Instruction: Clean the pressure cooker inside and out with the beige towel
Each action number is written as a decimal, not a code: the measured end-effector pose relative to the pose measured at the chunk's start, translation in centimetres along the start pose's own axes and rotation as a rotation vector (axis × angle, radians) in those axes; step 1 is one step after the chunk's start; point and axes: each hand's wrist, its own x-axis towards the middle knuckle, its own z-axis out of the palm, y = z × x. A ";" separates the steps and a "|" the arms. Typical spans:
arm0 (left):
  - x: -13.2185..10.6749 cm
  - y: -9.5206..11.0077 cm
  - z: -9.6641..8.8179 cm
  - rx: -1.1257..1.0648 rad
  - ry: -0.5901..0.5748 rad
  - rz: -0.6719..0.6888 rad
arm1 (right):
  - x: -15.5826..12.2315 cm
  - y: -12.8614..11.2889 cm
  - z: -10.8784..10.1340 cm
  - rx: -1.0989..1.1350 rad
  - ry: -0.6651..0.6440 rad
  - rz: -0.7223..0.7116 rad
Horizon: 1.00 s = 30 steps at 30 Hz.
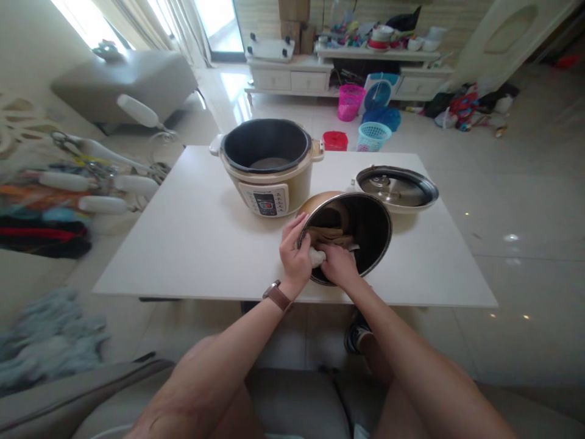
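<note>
Bare forearms (219, 360) of mine reach forward from the bottom edge, over a grey seat (292, 396), with a dark shoe (354, 338) on the floor beneath the table's near edge. On my left wrist sits a watch (276, 296) with a brown strap. My left hand (295, 256) is closed on the rim of the inner pot (372, 235), which I hold tilted on its side at the near edge of the white table (183, 244), its dark mouth turned towards me. My right hand (338, 265) is inside that mouth, curled tight around a bunched white cloth (317, 256), part of which pokes out close to my left hand. Brownish shapes show on the pot's inner wall; whether they are reflections I cannot tell.

Behind the pot and to its left stands the cooker (299, 189), upright and uncovered, its control panel (269, 201) facing me. To the pot's right, near the table's far side, the lid (395, 188) lies with its shiny metal underside up. Past the table, a red container (335, 141), a pink basket (351, 102) and a pale blue basket (373, 136) stand on the floor before a low white cabinet (311, 81)
</note>
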 end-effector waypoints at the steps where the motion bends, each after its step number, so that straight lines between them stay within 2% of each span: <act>1: -0.1 0.1 0.0 0.003 -0.005 0.006 | 0.0 -0.2 0.2 0.056 0.015 -0.001; 6: 0.1 0.1 0.0 0.010 -0.032 0.036 | 0.3 -1.2 0.4 0.194 0.057 0.007; 11: 1.0 0.0 -0.3 0.022 -0.026 0.017 | 0.7 -1.5 -0.3 0.114 -0.004 -0.037; 16: 3.3 -0.4 -1.5 0.108 -0.035 -0.007 | 0.9 -2.0 -0.9 -0.003 -0.095 -0.034; 21: 5.1 -1.4 -2.9 0.041 -0.014 -0.091 | 0.7 -2.6 -1.0 -0.129 -0.180 -0.021; 27: 5.7 -1.8 -4.2 0.002 0.017 -0.150 | 0.2 -2.7 -0.6 -0.175 -0.166 -0.083; 30: 6.3 -2.1 -4.8 0.004 -0.024 -0.171 | 0.0 -2.9 -0.5 -0.168 -0.146 -0.107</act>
